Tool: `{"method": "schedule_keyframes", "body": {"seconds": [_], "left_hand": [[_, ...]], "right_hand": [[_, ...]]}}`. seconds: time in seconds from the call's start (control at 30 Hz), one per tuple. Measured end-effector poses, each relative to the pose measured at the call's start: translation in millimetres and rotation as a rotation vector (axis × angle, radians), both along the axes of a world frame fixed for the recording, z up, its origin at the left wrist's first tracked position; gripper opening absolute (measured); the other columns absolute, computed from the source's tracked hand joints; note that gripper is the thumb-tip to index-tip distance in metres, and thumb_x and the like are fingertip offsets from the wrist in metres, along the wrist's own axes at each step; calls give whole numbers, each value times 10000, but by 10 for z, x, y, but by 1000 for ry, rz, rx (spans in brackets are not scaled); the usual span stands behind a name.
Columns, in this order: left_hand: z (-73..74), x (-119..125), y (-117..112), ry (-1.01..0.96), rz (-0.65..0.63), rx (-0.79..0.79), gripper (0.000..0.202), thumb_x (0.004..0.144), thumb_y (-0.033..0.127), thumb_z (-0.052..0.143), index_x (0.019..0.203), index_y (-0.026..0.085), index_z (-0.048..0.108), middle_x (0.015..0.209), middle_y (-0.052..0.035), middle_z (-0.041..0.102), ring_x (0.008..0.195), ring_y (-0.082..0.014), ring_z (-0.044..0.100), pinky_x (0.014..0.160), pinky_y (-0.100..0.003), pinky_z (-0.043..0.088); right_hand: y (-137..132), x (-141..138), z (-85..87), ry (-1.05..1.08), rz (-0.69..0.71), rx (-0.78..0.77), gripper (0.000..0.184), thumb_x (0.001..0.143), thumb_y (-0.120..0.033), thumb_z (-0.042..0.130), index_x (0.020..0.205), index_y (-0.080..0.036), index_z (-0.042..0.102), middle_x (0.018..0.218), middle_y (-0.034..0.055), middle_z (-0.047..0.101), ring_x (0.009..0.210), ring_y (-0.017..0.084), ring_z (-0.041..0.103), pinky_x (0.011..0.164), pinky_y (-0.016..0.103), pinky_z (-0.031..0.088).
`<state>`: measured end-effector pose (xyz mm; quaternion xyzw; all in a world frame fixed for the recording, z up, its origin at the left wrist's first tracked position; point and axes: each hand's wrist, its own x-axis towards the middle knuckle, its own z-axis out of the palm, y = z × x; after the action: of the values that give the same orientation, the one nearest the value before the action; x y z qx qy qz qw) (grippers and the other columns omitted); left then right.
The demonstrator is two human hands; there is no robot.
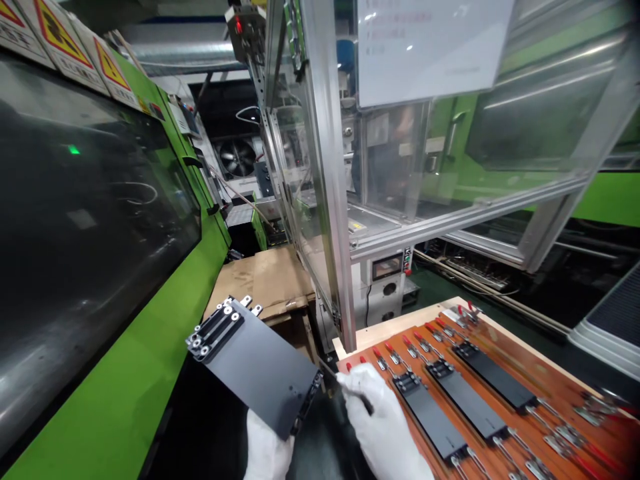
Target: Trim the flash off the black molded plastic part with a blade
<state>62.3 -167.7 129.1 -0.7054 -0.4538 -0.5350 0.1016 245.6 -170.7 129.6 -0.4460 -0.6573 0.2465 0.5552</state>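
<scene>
A flat black plate point(260, 367) with metal inserts and brackets at both short ends is held up at a tilt. My left hand point(267, 450), in a white glove, grips it from below at its near end. My right hand point(377, 420), also gloved, is shut on a slim dark hand tool point(356, 393), whose tip is at the plate's near edge. Just right of that hand lies a reddish-brown wooden fixture board point(560, 400). Several similar black plates point(493, 377) rest on it among red-handled toggle clamps point(415, 347).
A green machine point(130, 373) with a large dark window point(90, 220) and yellow warning labels point(65, 43) runs along the left. Brown cardboard point(265, 280) lies ahead. An aluminium-framed transparent guard point(330, 200) rises between it and the board.
</scene>
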Motion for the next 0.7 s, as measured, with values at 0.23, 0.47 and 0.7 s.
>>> {"method": "schedule_keyframes", "body": {"seconds": [0.23, 0.47, 0.7], "left_hand": [[226, 76, -48, 41, -50, 8, 103, 771, 102, 560, 748, 183, 620, 636, -26, 692, 528, -131, 667, 525, -180, 559], [97, 32, -16, 156, 22, 9, 169, 737, 85, 518, 646, 176, 628, 562, -33, 678, 498, -168, 666, 491, -235, 562], [78, 70, -41, 42, -13, -98, 174, 780, 143, 552, 622, 156, 625, 506, -45, 646, 490, -175, 673, 484, -219, 566]], "right_hand": [[-124, -37, 136, -72, 90, -105, 201, 890, -194, 434, 707, -207, 514, 716, -3, 506, 684, 113, 525, 680, 204, 444], [-250, -133, -92, -71, 234, -241, 258, 919, -362, 421, 699, -227, 426, 682, -31, 377, 574, 104, 439, 536, 229, 365], [-349, -246, -359, 139, 230, -330, 94, 824, -280, 577, 740, -256, 612, 563, -41, 491, 505, 112, 483, 450, 197, 378]]}}
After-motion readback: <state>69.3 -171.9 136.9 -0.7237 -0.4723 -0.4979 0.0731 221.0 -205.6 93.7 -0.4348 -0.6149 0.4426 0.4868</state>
